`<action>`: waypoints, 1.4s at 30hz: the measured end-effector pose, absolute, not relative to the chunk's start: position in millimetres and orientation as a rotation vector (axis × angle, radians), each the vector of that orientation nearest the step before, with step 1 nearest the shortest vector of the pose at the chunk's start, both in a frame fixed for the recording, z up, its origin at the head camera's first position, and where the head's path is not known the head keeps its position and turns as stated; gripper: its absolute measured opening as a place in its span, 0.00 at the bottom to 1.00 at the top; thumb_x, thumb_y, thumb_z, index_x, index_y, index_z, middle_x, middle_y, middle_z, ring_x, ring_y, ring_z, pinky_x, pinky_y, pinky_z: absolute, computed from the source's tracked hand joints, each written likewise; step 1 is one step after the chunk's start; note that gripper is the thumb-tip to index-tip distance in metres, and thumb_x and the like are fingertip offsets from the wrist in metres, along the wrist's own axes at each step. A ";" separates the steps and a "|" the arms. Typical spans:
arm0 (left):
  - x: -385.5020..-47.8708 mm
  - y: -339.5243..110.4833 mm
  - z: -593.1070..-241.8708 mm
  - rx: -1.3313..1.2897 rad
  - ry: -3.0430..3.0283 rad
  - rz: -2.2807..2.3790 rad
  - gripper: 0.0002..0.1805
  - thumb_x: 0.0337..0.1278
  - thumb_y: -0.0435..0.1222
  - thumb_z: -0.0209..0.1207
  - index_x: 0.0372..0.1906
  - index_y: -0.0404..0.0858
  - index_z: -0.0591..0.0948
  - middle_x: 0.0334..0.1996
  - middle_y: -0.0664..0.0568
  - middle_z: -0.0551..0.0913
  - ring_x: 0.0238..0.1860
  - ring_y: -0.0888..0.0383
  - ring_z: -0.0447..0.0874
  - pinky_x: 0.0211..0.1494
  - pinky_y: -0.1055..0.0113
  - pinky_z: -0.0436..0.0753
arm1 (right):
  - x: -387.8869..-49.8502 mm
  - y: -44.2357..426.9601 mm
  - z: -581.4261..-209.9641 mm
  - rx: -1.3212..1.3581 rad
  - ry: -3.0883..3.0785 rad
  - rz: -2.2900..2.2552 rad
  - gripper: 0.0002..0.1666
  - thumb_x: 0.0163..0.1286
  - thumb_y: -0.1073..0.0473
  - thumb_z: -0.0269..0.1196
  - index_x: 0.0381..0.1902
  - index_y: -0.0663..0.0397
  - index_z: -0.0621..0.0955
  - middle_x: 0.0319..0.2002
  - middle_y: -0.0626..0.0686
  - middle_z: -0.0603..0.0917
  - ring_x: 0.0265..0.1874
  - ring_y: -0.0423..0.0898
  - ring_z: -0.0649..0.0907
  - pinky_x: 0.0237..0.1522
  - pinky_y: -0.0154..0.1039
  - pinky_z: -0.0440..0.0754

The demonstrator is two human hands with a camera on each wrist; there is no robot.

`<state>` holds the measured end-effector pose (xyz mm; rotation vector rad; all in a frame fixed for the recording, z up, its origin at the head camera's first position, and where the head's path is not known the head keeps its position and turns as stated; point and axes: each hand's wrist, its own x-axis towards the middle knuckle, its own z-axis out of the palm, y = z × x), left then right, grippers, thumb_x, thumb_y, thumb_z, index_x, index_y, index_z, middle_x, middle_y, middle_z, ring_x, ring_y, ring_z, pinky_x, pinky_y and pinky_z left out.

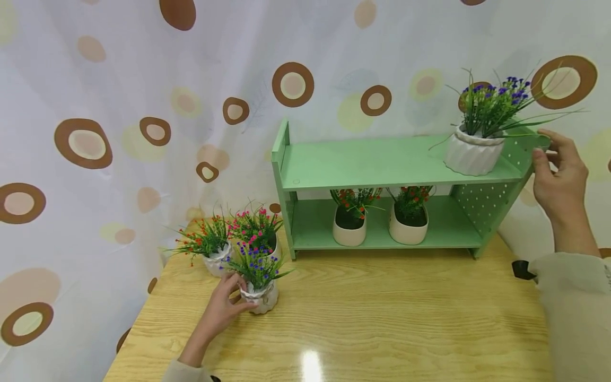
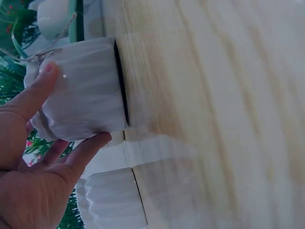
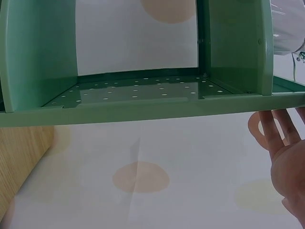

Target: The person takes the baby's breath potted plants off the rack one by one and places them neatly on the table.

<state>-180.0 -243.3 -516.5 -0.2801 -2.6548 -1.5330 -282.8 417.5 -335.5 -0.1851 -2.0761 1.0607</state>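
My left hand [image 1: 224,307] grips a white ruffled pot [image 1: 263,300] with blue-violet flowers [image 1: 256,263], standing on the table. In the left wrist view, thumb and fingers span this pot [image 2: 86,88], with twine around its neck. Behind it are a pot of orange-red flowers [image 1: 205,239] and one of pink flowers [image 1: 258,223]. My right hand [image 1: 565,180] holds the upper right corner of a green two-tier shelf [image 1: 358,159], thumb and forefinger at the side panel's edge. In the right wrist view, its fingers [image 3: 271,129] touch the panel's outer face.
A white pot [image 1: 472,154] of purple flowers stands on the top tier's right end. Two cream pots [image 1: 350,233] with red flowers sit on the lower tier. The wooden table [image 1: 382,307] extends in front. A patterned curtain [image 1: 143,63] hangs behind.
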 end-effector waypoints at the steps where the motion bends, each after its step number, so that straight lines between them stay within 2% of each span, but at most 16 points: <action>1: -179.9 -243.8 -516.6 -0.279 -2.661 -1.532 0.22 0.46 0.31 0.79 0.35 0.40 0.73 0.49 0.44 0.71 0.56 0.42 0.78 0.62 0.46 0.84 | -282.4 417.4 -335.5 -0.186 -2.073 1.063 0.24 0.83 0.50 0.52 0.72 0.23 0.73 0.54 0.24 0.73 0.51 0.23 0.74 0.51 0.23 0.72; 7: -178.6 -247.3 -515.7 -0.301 -2.670 -1.546 0.19 0.49 0.32 0.78 0.34 0.40 0.75 0.45 0.46 0.71 0.47 0.53 0.74 0.59 0.56 0.87 | -281.1 416.9 -335.1 -0.181 -2.063 1.067 0.24 0.83 0.50 0.52 0.72 0.24 0.73 0.53 0.24 0.73 0.51 0.24 0.75 0.50 0.23 0.72; 15: -177.5 -249.2 -514.7 -0.302 -2.670 -1.594 0.19 0.47 0.32 0.78 0.34 0.41 0.75 0.45 0.46 0.70 0.47 0.53 0.73 0.60 0.57 0.86 | -283.3 417.4 -335.1 -0.189 -2.078 1.060 0.24 0.83 0.49 0.52 0.72 0.21 0.72 0.54 0.25 0.74 0.53 0.26 0.75 0.49 0.22 0.71; 18: -178.1 -249.3 -514.8 -0.299 -2.673 -1.603 0.19 0.49 0.33 0.78 0.36 0.41 0.76 0.46 0.46 0.71 0.49 0.50 0.75 0.61 0.54 0.86 | -284.2 417.9 -334.1 -0.190 -2.079 1.059 0.24 0.83 0.49 0.52 0.72 0.21 0.72 0.55 0.26 0.74 0.53 0.26 0.75 0.49 0.22 0.71; 21: -177.2 -249.1 -513.7 -0.285 -2.674 -1.610 0.18 0.50 0.35 0.78 0.40 0.42 0.79 0.49 0.46 0.73 0.57 0.44 0.80 0.64 0.51 0.85 | -285.0 418.0 -333.4 -0.190 -2.078 1.061 0.24 0.83 0.49 0.52 0.72 0.21 0.72 0.54 0.25 0.73 0.53 0.26 0.75 0.48 0.21 0.70; 23: -174.7 -248.8 -511.0 -0.284 -2.656 -1.600 0.18 0.51 0.36 0.77 0.43 0.43 0.81 0.51 0.46 0.75 0.62 0.39 0.79 0.65 0.48 0.84 | -285.1 417.7 -333.5 -0.185 -2.070 1.068 0.24 0.83 0.50 0.52 0.72 0.23 0.73 0.53 0.24 0.73 0.52 0.25 0.75 0.47 0.21 0.70; 26: -169.1 -247.7 -503.8 -0.290 -2.599 -1.504 0.18 0.53 0.38 0.77 0.48 0.45 0.83 0.57 0.45 0.76 0.67 0.38 0.76 0.66 0.45 0.83 | -284.6 417.1 -334.5 -0.178 -2.062 1.070 0.24 0.83 0.50 0.52 0.72 0.25 0.73 0.51 0.23 0.73 0.52 0.25 0.75 0.46 0.20 0.70; 29: -163.2 -242.9 -489.9 -0.303 -2.487 -1.356 0.20 0.55 0.37 0.76 0.53 0.46 0.84 0.68 0.42 0.72 0.70 0.38 0.71 0.67 0.39 0.80 | -283.7 416.9 -335.8 -0.173 -2.066 1.062 0.24 0.83 0.50 0.52 0.73 0.25 0.73 0.51 0.23 0.72 0.52 0.25 0.75 0.45 0.20 0.69; 32: -161.7 -233.4 -470.3 -0.339 -2.357 -1.230 0.24 0.55 0.33 0.75 0.58 0.44 0.83 0.78 0.44 0.62 0.75 0.37 0.65 0.67 0.32 0.74 | -283.2 417.8 -335.8 -0.169 -2.065 1.055 0.24 0.83 0.50 0.52 0.73 0.24 0.73 0.52 0.23 0.72 0.52 0.24 0.75 0.45 0.20 0.69; 36: -169.8 -214.7 -437.6 -0.440 -2.212 -1.089 0.29 0.54 0.31 0.74 0.63 0.44 0.82 0.80 0.46 0.60 0.78 0.38 0.60 0.68 0.29 0.70 | -282.7 419.2 -334.0 -0.168 -2.052 1.047 0.24 0.83 0.50 0.52 0.72 0.24 0.73 0.52 0.23 0.72 0.51 0.24 0.75 0.45 0.20 0.69; 42: -189.3 -170.8 -386.9 -0.597 -2.110 -1.041 0.33 0.55 0.32 0.73 0.67 0.46 0.79 0.76 0.44 0.67 0.76 0.42 0.65 0.67 0.34 0.74 | -282.6 419.9 -336.0 -0.150 -2.070 1.084 0.25 0.83 0.50 0.52 0.73 0.25 0.72 0.53 0.25 0.74 0.52 0.24 0.75 0.44 0.20 0.69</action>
